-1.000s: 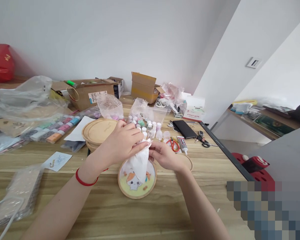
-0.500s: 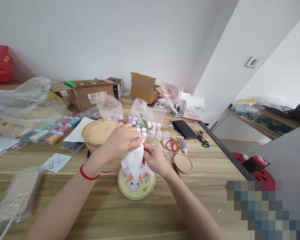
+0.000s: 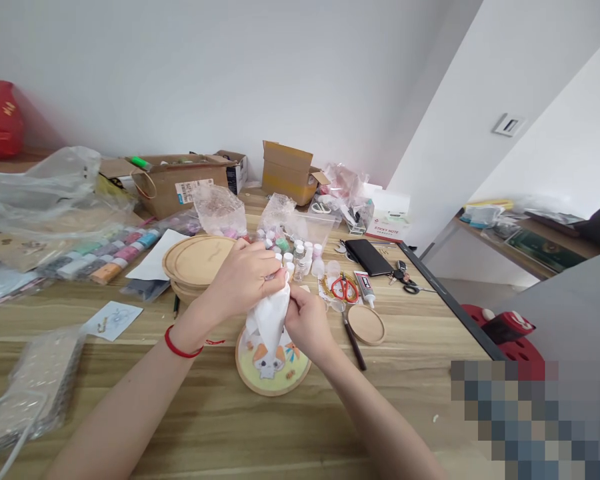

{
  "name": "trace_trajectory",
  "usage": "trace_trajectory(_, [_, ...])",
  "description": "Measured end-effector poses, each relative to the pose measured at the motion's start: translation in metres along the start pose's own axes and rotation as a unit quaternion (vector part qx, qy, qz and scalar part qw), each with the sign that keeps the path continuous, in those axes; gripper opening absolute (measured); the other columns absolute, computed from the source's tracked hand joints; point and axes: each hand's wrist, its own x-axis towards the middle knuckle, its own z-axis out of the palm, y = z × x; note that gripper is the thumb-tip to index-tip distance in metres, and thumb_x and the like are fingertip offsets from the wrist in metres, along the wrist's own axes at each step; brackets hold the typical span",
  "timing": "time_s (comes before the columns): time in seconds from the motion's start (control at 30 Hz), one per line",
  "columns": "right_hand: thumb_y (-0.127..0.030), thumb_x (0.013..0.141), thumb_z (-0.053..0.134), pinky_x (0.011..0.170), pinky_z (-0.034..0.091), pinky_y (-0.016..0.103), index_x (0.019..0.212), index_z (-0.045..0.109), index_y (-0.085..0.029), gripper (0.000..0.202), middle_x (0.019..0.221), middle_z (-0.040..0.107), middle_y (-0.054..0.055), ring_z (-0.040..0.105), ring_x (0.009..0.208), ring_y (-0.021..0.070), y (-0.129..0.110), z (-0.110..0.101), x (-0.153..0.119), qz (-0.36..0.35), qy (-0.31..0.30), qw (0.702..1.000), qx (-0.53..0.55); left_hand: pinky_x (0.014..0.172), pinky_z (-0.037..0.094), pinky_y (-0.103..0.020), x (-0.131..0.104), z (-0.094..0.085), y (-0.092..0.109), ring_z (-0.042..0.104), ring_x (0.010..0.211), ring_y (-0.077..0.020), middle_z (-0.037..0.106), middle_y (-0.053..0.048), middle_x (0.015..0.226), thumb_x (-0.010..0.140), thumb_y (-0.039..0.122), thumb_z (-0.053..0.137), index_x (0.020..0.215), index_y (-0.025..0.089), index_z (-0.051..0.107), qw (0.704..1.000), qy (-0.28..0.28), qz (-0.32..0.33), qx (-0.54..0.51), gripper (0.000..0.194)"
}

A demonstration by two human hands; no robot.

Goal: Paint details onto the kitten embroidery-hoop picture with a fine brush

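Note:
My left hand (image 3: 253, 272), with a red cord at the wrist, pinches the top of a white tissue (image 3: 271, 313), which hangs down in folds. Close against its right side is my right hand (image 3: 307, 320), fingers curled and pressed together at the tissue's edge; what they grip is hidden. Below both hands a round wooden disc (image 3: 273, 387) lies flat, painted with a white and orange cat on pale yellow. The tissue hides its upper part. Small white-capped bottles (image 3: 300, 257) stand just behind the hands.
Left of the hands are stacked round wooden plates (image 3: 195, 260) and a small picture card (image 3: 113, 320). On the right lie a dark-handled tool (image 3: 354, 343), a small wooden disc (image 3: 366, 325), red-handled pliers (image 3: 344, 289), a glue tube (image 3: 365, 288) and a black notebook (image 3: 369, 257). Cardboard boxes (image 3: 287, 173) stand behind.
My hands stay together at the tissue, with the right hand shifted slightly down. The tissue's hanging part has swung slightly. The whole view has shifted a little.

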Motion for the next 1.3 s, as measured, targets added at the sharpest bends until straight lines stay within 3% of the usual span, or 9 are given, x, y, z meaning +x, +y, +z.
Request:
trace_trajectory(0.23, [-0.013,0.077,0.049,0.060,0.037,0.027,0.082,0.065,-0.021,0.019,0.065,0.058,-0.001,0.050,0.061,0.0155,0.002,-0.003,0.003,0.027,0.021,0.999,-0.039,0.064,0.030,-0.036,0.001,0.015,0.003,0.040,0.058,-0.0157,0.045,0.001,0.051,0.090,0.024,0.041,0.050,0.020,0.033,0.998,0.054,-0.044,0.010,0.041])
trace_trajectory(0.37, [-0.013,0.071,0.060,0.063,0.044,0.027,0.099,0.060,-0.022,0.029,0.089,0.064,0.002,0.055,0.068,0.0145,0.002,-0.011,0.010,0.072,-0.001,0.992,0.100,0.063,0.031,-0.035,0.001,0.010,-0.002,0.042,0.058,-0.0152,0.046,0.001,0.053,0.094,0.027,0.040,0.054,0.020,0.034,0.998,0.036,-0.051,-0.026,0.041])
trace_trajectory(0.47, [-0.022,0.069,0.073,0.063,0.049,0.027,0.107,0.057,-0.023,0.042,0.103,0.064,0.004,0.057,0.069,0.0122,-0.002,-0.025,0.016,0.117,-0.076,0.956,0.259,0.065,0.032,-0.035,0.000,-0.002,-0.007,0.045,0.062,-0.0160,0.050,0.001,0.059,0.098,0.031,0.036,0.059,0.020,0.037,0.996,0.027,-0.058,-0.062,0.041])
trace_trajectory(0.57, [-0.044,0.073,0.076,0.061,0.050,0.027,0.104,0.062,-0.021,0.042,0.088,0.064,0.002,0.059,0.070,0.0135,-0.005,-0.038,0.020,0.176,-0.188,0.896,0.363,0.067,0.031,-0.035,-0.001,-0.012,-0.011,0.045,0.066,-0.0171,0.049,0.000,0.063,0.100,0.034,0.034,0.062,0.021,0.038,0.995,0.033,-0.057,-0.076,0.041])
trace_trajectory(0.7, [-0.064,0.077,0.067,0.049,0.043,0.023,0.076,0.062,-0.019,0.045,0.065,0.059,-0.002,0.053,0.055,0.0101,-0.004,-0.038,0.019,0.217,-0.203,0.854,0.428,0.072,0.029,-0.036,-0.003,-0.017,-0.012,0.047,0.071,-0.0181,0.048,0.000,0.067,0.101,0.038,0.034,0.065,0.020,0.041,0.997,0.022,-0.036,-0.062,0.040])
trace_trajectory(0.8, [-0.049,0.071,0.081,0.052,0.045,0.022,0.077,0.063,-0.019,0.036,0.067,0.061,-0.003,0.053,0.055,0.0085,-0.004,-0.032,0.017,0.208,-0.193,0.854,0.436,0.075,0.028,-0.037,-0.005,-0.019,-0.013,0.048,0.075,-0.0186,0.051,0.000,0.071,0.102,0.040,0.034,0.070,0.020,0.046,0.998,0.014,-0.025,-0.054,0.039])
trace_trajectory(0.9, [-0.034,0.062,0.090,0.061,0.052,0.024,0.087,0.064,-0.020,0.039,0.075,0.064,-0.004,0.059,0.062,0.0094,-0.008,-0.030,0.017,0.223,-0.194,0.830,0.474,0.075,0.027,-0.038,-0.005,-0.021,-0.015,0.049,0.078,-0.0191,0.053,0.000,0.073,0.102,0.041,0.033,0.073,0.020,0.050,0.999,0.005,-0.020,-0.048,0.039])
trace_trajectory(1.1, [-0.059,0.077,0.071,0.064,0.055,0.023,0.081,0.067,-0.016,0.044,0.074,0.066,0.001,0.062,0.066,0.0102,-0.008,-0.026,0.016,0.262,-0.217,0.780,0.526,0.074,0.028,-0.038,-0.005,-0.024,-0.018,0.048,0.076,-0.0188,0.053,-0.001,0.071,0.102,0.044,0.032,0.070,0.020,0.050,0.998,-0.004,-0.020,-0.054,0.043])
trace_trajectory(1.3, [-0.038,0.066,0.088,0.071,0.054,0.021,0.088,0.069,-0.017,0.036,0.079,0.069,-0.001,0.064,0.072,0.0095,-0.005,-0.020,0.016,0.253,-0.181,0.779,0.545,0.077,0.031,-0.037,-0.005,-0.026,-0.018,0.049,0.078,-0.0192,0.055,-0.001,0.073,0.102,0.045,0.031,0.073,0.021,0.053,0.997,-0.010,-0.016,-0.074,0.043])
